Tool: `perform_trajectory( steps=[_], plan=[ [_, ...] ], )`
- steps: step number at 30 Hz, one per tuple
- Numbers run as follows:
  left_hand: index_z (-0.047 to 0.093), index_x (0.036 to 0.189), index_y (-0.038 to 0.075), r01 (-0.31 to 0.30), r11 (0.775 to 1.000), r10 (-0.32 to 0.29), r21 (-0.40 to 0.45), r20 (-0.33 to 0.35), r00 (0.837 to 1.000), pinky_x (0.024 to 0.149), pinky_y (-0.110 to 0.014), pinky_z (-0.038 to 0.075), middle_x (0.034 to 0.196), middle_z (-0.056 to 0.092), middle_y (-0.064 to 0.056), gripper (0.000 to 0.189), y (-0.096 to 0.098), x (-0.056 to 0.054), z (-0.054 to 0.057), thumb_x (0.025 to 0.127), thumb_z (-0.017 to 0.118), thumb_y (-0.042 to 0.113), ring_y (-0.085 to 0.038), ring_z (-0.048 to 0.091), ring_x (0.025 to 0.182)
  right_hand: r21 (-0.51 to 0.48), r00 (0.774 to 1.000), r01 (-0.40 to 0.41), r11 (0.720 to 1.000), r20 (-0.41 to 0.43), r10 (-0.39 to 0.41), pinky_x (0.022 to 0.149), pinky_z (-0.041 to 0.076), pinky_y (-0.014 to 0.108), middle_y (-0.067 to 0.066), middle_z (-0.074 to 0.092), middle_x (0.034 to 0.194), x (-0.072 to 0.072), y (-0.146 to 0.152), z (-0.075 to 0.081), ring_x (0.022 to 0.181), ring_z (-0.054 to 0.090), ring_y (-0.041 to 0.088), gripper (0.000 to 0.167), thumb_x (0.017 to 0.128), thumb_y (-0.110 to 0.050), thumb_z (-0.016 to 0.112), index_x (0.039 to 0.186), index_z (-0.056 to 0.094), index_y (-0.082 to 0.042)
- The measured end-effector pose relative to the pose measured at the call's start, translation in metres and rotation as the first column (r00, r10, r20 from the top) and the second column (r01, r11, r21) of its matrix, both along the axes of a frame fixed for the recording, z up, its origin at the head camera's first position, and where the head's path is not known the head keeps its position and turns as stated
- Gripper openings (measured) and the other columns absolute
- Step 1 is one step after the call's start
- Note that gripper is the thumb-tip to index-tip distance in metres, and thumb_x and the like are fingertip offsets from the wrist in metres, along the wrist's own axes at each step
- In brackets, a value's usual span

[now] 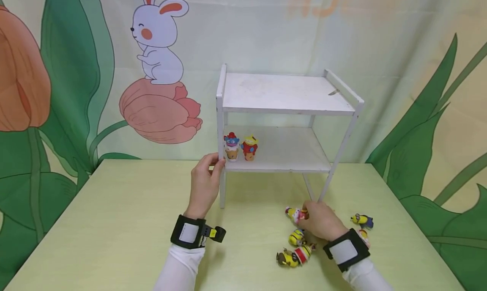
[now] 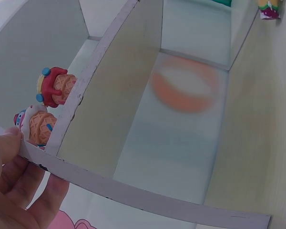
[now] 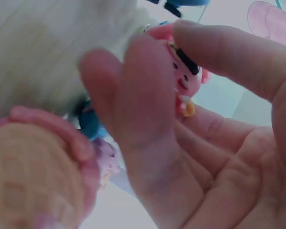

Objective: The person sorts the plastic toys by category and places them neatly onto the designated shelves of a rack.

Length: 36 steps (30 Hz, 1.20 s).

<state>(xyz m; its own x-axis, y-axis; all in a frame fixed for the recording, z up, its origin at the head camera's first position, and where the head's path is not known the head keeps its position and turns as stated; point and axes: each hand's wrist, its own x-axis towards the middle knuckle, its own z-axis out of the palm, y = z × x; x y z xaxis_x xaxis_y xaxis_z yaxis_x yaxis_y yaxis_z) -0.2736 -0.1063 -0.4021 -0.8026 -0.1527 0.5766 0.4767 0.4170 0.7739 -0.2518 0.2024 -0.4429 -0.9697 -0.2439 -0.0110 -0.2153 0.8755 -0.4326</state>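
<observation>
On the backdrop [image 1: 243,33], left of the shelf [image 1: 274,92], a painted rabbit [image 1: 160,50] sits on a pink flower [image 1: 161,111]. Next comes the left hand [image 1: 205,181], its thumb and fingers gripping the shelf's left post, level with the lower board. On that board, right by this post, the blue toy [image 1: 231,147] stands upright; the red toy [image 1: 249,148], also upright, is just beside it, farther from the post. Both have waffle-patterned bases.

The tabletop [image 1: 133,223] spreads beneath the shelf and out in front of it. Well in front of the shelf, toward its right side, the brown toy [image 1: 288,259] and the striped toy [image 1: 303,254] lie close together. The yellow toy [image 1: 296,237] lies a little nearer the shelf. Nearer again, just in front of the shelf's right legs, the pink toy [image 1: 303,215] is pinched between the thumb and fingers of the right hand [image 1: 325,221]. Farther right than the shelf's legs lie a partly hidden toy [image 1: 364,237] and the navy toy [image 1: 363,220].
</observation>
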Motion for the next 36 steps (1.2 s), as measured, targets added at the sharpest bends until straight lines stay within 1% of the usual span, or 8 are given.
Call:
perform_trajectory(
  steps=[3,8,12,15,19,23,29,36],
  plan=[
    [0.064,0.116,0.001,-0.003,1.000,0.003,0.001,-0.002,1.000,0.073,-0.035,0.052,0.107,0.065,-0.010,0.022,0.000,0.000,0.000,0.098,0.059,0.012,-0.021,0.059,0.096,-0.048,1.000,0.017,0.999,0.024,-0.016,0.048,0.042,0.031,0.005,0.053,0.070,0.001,0.000,0.005,0.057,0.050,0.019,0.027,0.081,-0.015,0.077,0.098,0.063,0.000],
    [0.064,0.116,0.001,-0.005,1.000,0.005,0.000,0.001,1.000,0.073,-0.035,0.052,0.107,0.065,-0.010,0.022,0.000,0.000,0.000,0.098,0.059,0.012,-0.021,0.059,0.095,-0.055,1.000,0.025,0.998,-0.008,-0.025,0.049,0.042,0.031,0.006,0.056,0.074,0.001,0.001,0.013,0.059,0.051,0.018,0.029,0.084,-0.013,0.075,0.106,0.063,0.002],
    [0.064,0.116,0.000,-0.003,1.000,0.003,-0.001,0.003,1.000,0.073,-0.035,0.052,0.107,0.065,-0.010,0.023,-0.001,0.001,0.000,0.098,0.059,0.012,-0.021,0.059,0.095,-0.048,0.998,0.015,0.999,-0.061,-0.018,0.051,0.042,0.030,0.004,0.057,0.074,0.003,0.000,0.019,0.062,0.051,0.017,0.026,0.084,-0.014,0.076,0.100,0.064,0.001],
    [0.064,0.117,0.000,-0.001,1.000,0.001,-0.001,0.004,1.000,0.073,-0.035,0.052,0.107,0.065,-0.010,0.023,-0.001,0.002,0.000,0.098,0.059,0.011,-0.021,0.059,0.095,-0.059,0.996,0.006,0.998,-0.083,-0.011,0.053,0.042,0.030,0.003,0.056,0.072,0.006,-0.001,0.025,0.062,0.051,0.017,0.021,0.083,-0.014,0.077,0.095,0.064,-0.001],
    [0.064,0.117,0.000,0.000,1.000,0.000,0.003,0.003,1.000,0.073,-0.035,0.052,0.106,0.065,-0.010,0.023,-0.001,0.002,-0.001,0.098,0.059,0.011,-0.021,0.059,0.095,-0.080,0.994,-0.012,0.997,-0.106,0.004,0.053,0.042,0.030,0.001,0.057,0.072,0.009,-0.002,0.031,0.062,0.050,0.016,0.018,0.084,-0.013,0.077,0.091,0.065,-0.003],
    [0.065,0.116,0.000,0.002,1.000,-0.002,0.003,-0.002,1.000,0.073,-0.035,0.052,0.106,0.065,-0.010,0.023,-0.001,0.001,-0.001,0.098,0.059,0.012,-0.021,0.059,0.094,-0.097,0.993,-0.027,0.995,-0.115,0.016,0.053,0.043,0.030,0.001,0.058,0.074,0.012,-0.004,0.037,0.063,0.051,0.015,0.017,0.085,-0.014,0.076,0.093,0.066,-0.003],
    [0.065,0.116,0.000,0.001,1.000,-0.001,0.000,-0.016,1.000,0.072,-0.035,0.053,0.106,0.066,-0.010,0.023,0.000,0.000,0.000,0.098,0.059,0.012,-0.021,0.060,0.094,-0.099,0.990,-0.036,0.994,-0.139,0.022,0.055,0.047,0.027,0.006,0.064,0.085,0.014,-0.004,0.043,0.070,0.056,0.015,0.024,0.084,-0.012,0.077,0.102,0.067,0.000],
    [0.065,0.115,0.000,-0.002,1.000,0.002,0.001,-0.020,1.000,0.072,-0.035,0.053,0.106,0.065,-0.010,0.023,0.000,0.000,-0.001,0.097,0.059,0.012,-0.021,0.060,0.095,-0.115,0.981,-0.073,0.991,-0.188,0.051,0.056,0.048,0.027,0.004,0.063,0.082,0.014,-0.006,0.045,0.068,0.055,0.014,0.021,0.083,-0.008,0.076,0.100,0.068,0.000]
  ],
)
